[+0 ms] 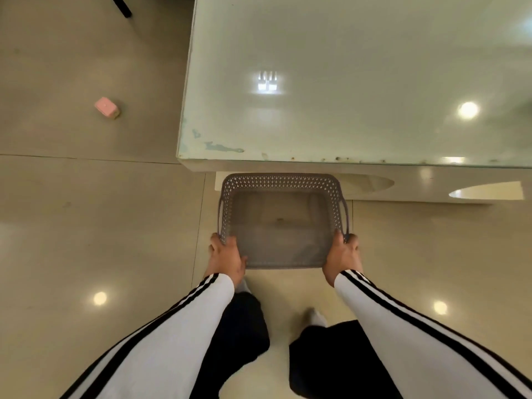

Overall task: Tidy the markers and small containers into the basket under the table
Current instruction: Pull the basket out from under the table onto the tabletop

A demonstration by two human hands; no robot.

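A grey perforated plastic basket [280, 182] is held just in front of the table's near edge, above the floor. My left hand [226, 256] grips its near left corner and my right hand [342, 257] grips its near right corner. The inside of the basket looks empty; its bottom is blurred. A small pink container [106, 107] lies on the floor far to the left. No markers are in view.
A glossy pale table [359, 82] fills the upper right, its near edge just above the basket's far rim. A dark chair or table leg [122, 7] stands at the top left. My legs and feet [315, 316] are below the basket on the shiny tiled floor.
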